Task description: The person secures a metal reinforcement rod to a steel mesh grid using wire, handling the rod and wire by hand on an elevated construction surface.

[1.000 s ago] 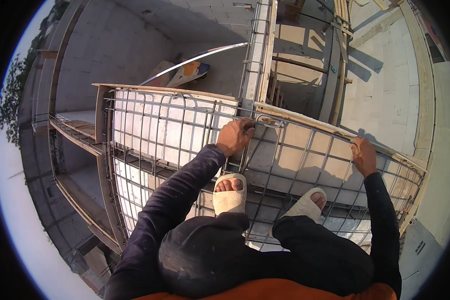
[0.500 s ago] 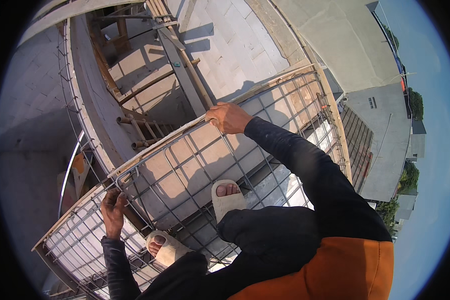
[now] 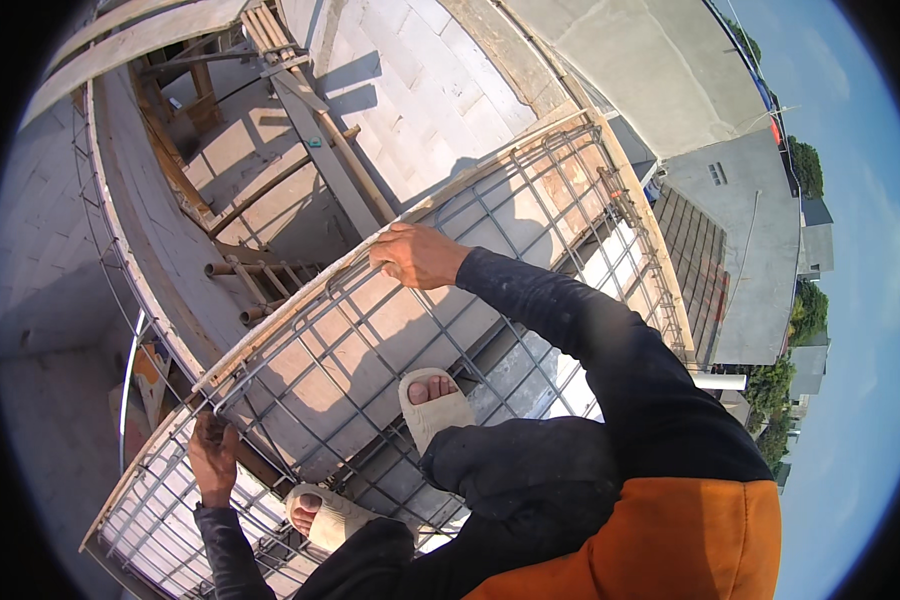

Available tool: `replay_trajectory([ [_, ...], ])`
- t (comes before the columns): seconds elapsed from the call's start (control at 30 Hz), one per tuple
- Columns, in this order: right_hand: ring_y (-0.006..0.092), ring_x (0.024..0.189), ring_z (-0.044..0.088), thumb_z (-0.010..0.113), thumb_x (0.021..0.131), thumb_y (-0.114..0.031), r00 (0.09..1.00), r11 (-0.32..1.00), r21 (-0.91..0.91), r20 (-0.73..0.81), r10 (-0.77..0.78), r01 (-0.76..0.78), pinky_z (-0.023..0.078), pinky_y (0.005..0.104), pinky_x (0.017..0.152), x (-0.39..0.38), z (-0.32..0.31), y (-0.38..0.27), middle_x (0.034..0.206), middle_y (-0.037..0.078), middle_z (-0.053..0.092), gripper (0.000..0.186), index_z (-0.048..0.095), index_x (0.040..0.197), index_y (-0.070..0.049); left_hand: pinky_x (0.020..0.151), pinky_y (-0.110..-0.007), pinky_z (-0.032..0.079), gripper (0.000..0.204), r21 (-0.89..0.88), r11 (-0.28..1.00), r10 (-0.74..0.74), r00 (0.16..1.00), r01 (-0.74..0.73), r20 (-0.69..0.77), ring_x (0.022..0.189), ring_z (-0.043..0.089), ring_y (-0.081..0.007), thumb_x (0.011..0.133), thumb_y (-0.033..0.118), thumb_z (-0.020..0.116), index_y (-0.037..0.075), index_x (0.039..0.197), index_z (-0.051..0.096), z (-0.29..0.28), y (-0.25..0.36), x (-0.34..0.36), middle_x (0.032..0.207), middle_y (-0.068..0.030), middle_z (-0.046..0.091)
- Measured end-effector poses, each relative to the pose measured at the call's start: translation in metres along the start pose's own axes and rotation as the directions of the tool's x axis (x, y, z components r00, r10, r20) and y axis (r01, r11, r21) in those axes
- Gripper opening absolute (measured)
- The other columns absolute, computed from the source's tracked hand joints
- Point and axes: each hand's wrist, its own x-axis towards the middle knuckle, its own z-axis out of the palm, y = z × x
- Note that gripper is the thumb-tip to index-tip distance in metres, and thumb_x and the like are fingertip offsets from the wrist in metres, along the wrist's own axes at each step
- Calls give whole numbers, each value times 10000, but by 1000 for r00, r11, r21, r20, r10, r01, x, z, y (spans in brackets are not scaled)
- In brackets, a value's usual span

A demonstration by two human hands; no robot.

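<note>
Along the inner edge of a raised formwork, a grid of steel bars (image 3: 448,328) runs diagonally from lower left to upper right, bordered on its upper side by a narrow wooden board (image 3: 295,306). The right hand (image 3: 420,256) is positioned at this border, palm down, with fingers bent over the outermost bar beside the board; whether they close fully around the bar cannot be told. The left hand (image 3: 212,462) is positioned farther down the same border, near the corner where a second stretch of grid begins. Its fingers are curled and shaded at the bars, and it cannot be told whether they pinch one. The hands are well apart. Two pale sandals, the right (image 3: 435,420) and the left (image 3: 330,520), are placed over the grid, below the hands. Beyond the board, a lower area contains brown poles (image 3: 232,270) and a long grey plank (image 3: 320,150), with a pale block wall (image 3: 420,70) to the right of the plank. At the far right, outside the formwork, are a tiled roof (image 3: 682,265) and a short white pipe (image 3: 720,381).
</note>
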Motion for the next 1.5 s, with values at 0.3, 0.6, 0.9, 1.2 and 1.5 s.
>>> replay_trajectory([
  [0.3, 313, 1084, 591, 684, 953, -202, 1000, 994, -109, 4, -3, 4, 474, 427, 988, -7, -6, -5, 1141, 108, 676, 207, 673, 1108, -66, 745, -366, 556, 252, 304, 952, 66, 996, -43, -64, 787, 726, -253, 909, 93, 685, -45, 1112, 628, 10, 10, -1, 881, -180, 740],
  [0.6, 313, 1099, 601, 700, 946, -223, 999, 996, -85, 43, 30, -26, 493, 428, 988, -9, -2, -4, 1151, 104, 680, 226, 706, 1118, -77, 732, -386, 553, 185, 374, 927, 102, 981, -33, -166, 760, 728, -313, 913, 111, 695, 8, 1063, 660, 11, 16, 7, 863, -171, 741],
  [0.9, 295, 1102, 612, 703, 930, -221, 999, 986, -167, -34, 6, -12, 486, 409, 995, -14, -10, 4, 1124, 89, 696, 216, 737, 1118, -119, 676, -401, 532, 140, 332, 942, 87, 990, -44, -115, 703, 698, -291, 915, 126, 704, 22, 991, 648, 19, 29, 16, 782, -155, 701],
  [1.2, 283, 1129, 601, 690, 961, -262, 995, 979, -183, 34, 95, -87, 487, 400, 1014, -16, -14, 13, 1177, 55, 702, 216, 738, 1124, -128, 698, -408, 552, 142, 377, 925, 102, 988, -51, -117, 753, 730, -304, 909, 125, 713, 37, 1011, 667, 28, 19, 25, 813, -147, 729],
  [1.5, 296, 1088, 614, 700, 947, -231, 990, 978, -159, 11, 138, -134, 485, 409, 1000, -9, -20, 13, 1094, 75, 697, 205, 727, 1101, -98, 742, -453, 567, 206, 498, 864, 151, 980, -69, -126, 842, 747, -363, 921, 125, 690, 68, 1113, 641, 26, 19, 34, 940, -165, 756],
])
